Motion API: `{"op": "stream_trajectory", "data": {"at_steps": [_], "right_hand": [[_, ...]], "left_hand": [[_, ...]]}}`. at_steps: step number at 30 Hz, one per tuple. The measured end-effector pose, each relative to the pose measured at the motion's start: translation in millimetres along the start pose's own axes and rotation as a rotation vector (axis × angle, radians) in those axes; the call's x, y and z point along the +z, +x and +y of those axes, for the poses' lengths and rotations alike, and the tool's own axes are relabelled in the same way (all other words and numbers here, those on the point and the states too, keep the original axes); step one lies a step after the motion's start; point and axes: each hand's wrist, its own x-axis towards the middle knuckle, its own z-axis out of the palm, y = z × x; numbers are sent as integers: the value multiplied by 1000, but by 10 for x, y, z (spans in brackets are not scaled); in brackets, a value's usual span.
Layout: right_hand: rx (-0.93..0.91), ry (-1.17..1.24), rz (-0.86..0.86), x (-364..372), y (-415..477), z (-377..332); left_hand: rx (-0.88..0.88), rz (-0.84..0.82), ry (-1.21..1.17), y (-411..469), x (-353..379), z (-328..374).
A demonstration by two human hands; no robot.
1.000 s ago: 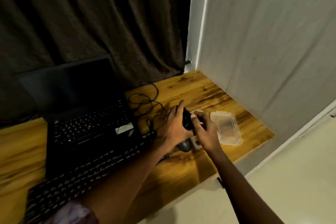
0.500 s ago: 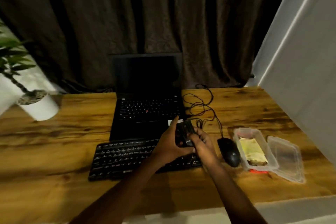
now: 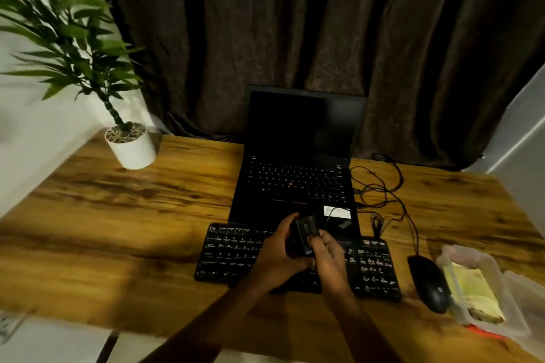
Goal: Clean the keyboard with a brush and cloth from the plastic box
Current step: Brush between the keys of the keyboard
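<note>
The left hand (image 3: pixel 277 256) curls round a small black tool, probably the brush (image 3: pixel 305 231), though it is blurred. The right hand (image 3: pixel 330 259) pinches the tool's near end. Both are over the middle of the keyboard (image 3: pixel 230 250). At 12 o'clock sits the open laptop (image 3: pixel 295 180). At 3 o'clock lies the mouse (image 3: pixel 430 286), then the plastic box (image 3: pixel 463 251) with a yellow cloth (image 3: pixel 472 289) inside and its lid (image 3: pixel 528 303) just beside it. At 10 o'clock a potted plant (image 3: pixel 131 147) stands on the tabletop (image 3: pixel 118 230).

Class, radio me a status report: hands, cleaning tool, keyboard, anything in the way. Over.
Left hand and right hand grip small dark tool over keyboard. Yellow cloth in open plastic box. Nothing on the keys.
</note>
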Motion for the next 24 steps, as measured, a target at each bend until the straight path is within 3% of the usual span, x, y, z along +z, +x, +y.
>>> {"op": "stream_trajectory", "data": {"at_steps": [16, 24], "right_hand": [[-13, -5, 67, 514, 51, 74], [-26, -226, -144, 554, 119, -39]], "left_hand": [[-25, 1, -54, -2, -371, -254], [-59, 30, -84, 13, -610, -374]]}}
